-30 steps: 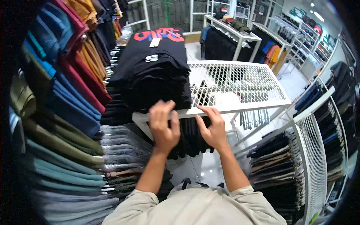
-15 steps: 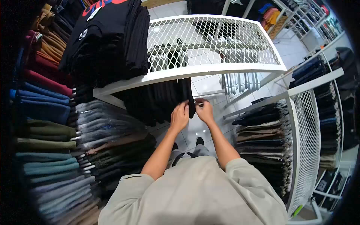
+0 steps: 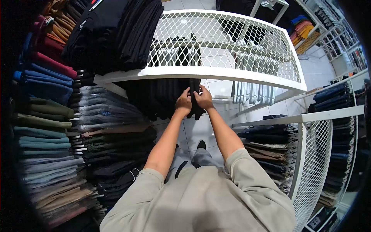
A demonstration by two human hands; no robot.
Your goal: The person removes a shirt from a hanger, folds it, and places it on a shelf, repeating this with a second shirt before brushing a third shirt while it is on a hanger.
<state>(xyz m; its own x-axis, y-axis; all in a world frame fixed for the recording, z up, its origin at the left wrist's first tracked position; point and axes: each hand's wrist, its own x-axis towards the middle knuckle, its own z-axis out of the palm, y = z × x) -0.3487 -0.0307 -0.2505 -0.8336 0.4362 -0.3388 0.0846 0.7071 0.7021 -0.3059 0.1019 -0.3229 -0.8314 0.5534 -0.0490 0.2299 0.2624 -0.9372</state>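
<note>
Left hand: the left hand (image 3: 184,103) sits just left of centre in the frame, fingers curled shut on the edge of a hanging black garment (image 3: 195,101) beneath the white shelf.
Right hand: the right hand (image 3: 203,99) is right beside it, the two hands touching or nearly so; its fingers close on the same black garment from the right.
Black garment: it hangs at the right end of a row of dark hanging clothes (image 3: 154,98) under the front edge of the shelf, in the centre of the frame.
Shelf: a white mesh shelf (image 3: 232,46) spans the upper middle and upper right.
On the shelf: a stack of folded black shirts (image 3: 116,31) lies on its left part, upper left of the frame.
Left side: folded clothes in many colours (image 3: 46,127) fill the left edge.
Right side: a second white rack (image 3: 309,162) with dark folded clothes stands at the right.
Empty hangers: white hangers (image 3: 251,92) hang right of the hands.
</note>
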